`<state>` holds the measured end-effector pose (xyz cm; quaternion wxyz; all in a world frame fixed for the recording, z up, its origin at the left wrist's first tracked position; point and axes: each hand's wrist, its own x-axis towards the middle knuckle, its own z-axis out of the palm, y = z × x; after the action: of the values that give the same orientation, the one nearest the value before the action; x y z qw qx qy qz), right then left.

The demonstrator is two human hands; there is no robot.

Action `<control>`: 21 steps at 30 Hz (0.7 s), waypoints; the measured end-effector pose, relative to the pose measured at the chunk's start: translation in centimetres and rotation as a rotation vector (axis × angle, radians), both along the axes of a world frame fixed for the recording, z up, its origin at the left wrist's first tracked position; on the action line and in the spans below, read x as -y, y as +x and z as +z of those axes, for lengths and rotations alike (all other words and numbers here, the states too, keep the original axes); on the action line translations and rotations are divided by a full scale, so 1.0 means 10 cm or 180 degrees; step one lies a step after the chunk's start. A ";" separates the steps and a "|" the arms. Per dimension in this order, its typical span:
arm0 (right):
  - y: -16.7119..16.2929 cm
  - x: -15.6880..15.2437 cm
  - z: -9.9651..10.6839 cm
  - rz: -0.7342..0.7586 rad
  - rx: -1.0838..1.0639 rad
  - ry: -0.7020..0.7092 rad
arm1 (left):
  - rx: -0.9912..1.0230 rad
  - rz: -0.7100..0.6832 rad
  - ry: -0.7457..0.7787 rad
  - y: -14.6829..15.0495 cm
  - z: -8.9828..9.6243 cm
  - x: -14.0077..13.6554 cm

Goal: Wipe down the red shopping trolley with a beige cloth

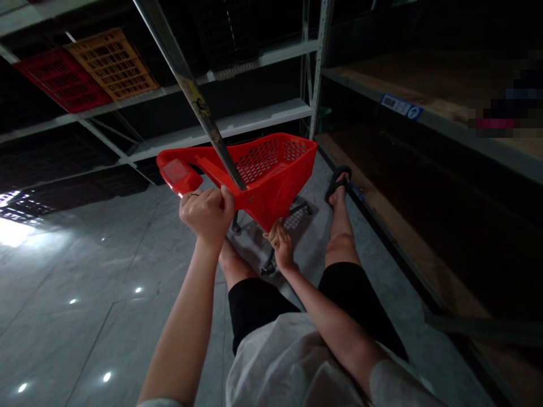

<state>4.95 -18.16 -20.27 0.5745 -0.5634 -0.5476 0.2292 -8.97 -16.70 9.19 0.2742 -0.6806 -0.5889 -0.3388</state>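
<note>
In front of me a red plastic shopping cart (274, 192) with perforated sides stands tilted on dark casters. My left hand (207, 212) is closed round its near rim, beside the red handle (180, 172). Lower down, my right hand (283, 249) holds a crumpled beige cloth (272, 237) against the bottom corner of the cart. A worn metal pole (199, 107) with a yellow patch slants from the top of the view down to the cart's near end. Whether its lower tip rests inside the basket, I cannot tell.
White metal shelving (263, 116) runs behind the cart, with a red crate (63, 79) and a yellow crate (112, 65) at upper left. Wooden shelves (445, 96) with a blue label (401, 106) line the right. My sandalled foot (338, 183) is by their base.
</note>
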 end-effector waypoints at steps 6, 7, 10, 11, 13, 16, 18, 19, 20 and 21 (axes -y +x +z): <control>-0.02 -0.11 0.33 -0.0361 -0.0385 -0.0219 | -0.0130 -0.0005 0.0211 0.01 -0.02 0.00; -0.06 -0.18 0.57 -0.0423 -0.0429 -0.0091 | -0.0128 0.0008 0.0227 0.01 -0.02 0.00; -0.14 -0.36 1.33 -0.0283 -0.0142 0.0685 | -0.0140 0.0049 0.0242 0.02 -0.03 0.00; -0.16 -0.40 1.52 -0.0266 -0.0011 0.0856 | -0.0154 0.0055 0.0241 0.03 -0.03 0.01; -0.14 -0.43 1.74 -0.0167 0.0293 0.1071 | -0.0183 0.0051 0.0239 0.04 -0.02 0.02; 0.00 -0.47 1.61 0.0066 0.0637 0.1138 | -0.0203 0.0040 0.0251 0.06 -0.01 0.06; 0.18 -0.56 1.36 0.0116 0.0626 0.0960 | -0.0216 0.0032 0.0253 0.08 -0.02 0.09; 0.29 -0.64 1.24 0.0037 0.0512 0.0793 | -0.0227 0.0026 0.0259 0.09 -0.02 0.10; 0.41 -0.73 1.16 -0.0077 0.0371 0.0629 | -0.0242 0.0020 0.0273 0.10 -0.03 0.11; 0.52 -0.84 1.11 -0.0199 0.0240 0.0500 | -0.0259 0.0020 0.0296 0.11 -0.04 0.12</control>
<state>10.14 -9.76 -9.18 0.6028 -0.5417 -0.5674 0.1462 -7.85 -17.89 8.83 0.3303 -0.6785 -0.5630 -0.3370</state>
